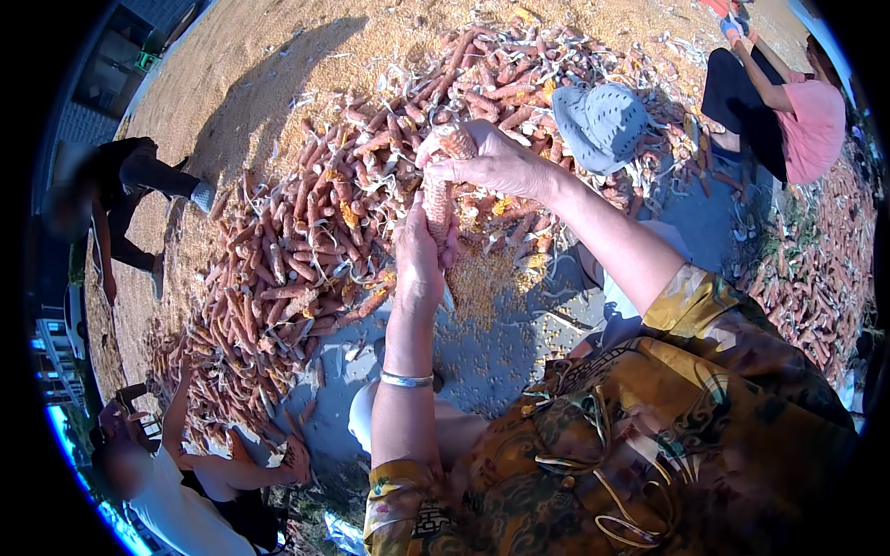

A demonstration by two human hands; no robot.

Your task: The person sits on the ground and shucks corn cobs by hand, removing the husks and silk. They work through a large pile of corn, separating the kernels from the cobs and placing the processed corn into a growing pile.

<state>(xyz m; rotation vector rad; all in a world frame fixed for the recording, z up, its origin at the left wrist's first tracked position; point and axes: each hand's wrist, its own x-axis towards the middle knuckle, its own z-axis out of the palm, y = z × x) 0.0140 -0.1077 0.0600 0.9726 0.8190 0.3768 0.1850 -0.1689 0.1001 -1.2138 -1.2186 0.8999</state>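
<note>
Near the middle of the view, my left hand [418, 254], with a silver bracelet on its wrist, grips an upright, mostly bare corn cob [437, 215]. My right hand [487, 163] is closed around a second cob [457, 143] at the upper end of the first, its thumb across it. The two hands are close together and the cobs meet between them; the fingers partly hide both. Behind and left of the hands spreads a large heap of reddish corn cobs [306, 243], some with yellow kernels left. Loose kernels [483, 288] lie below my hands.
A grey-blue sun hat [601, 125], apparently on someone's head, is close to my right forearm. A seated person in pink [810, 128] is upper right, a bent person [139, 167] left, another seated person [188, 500] lower left. Spread corn kernels [257, 83] cover the ground beyond.
</note>
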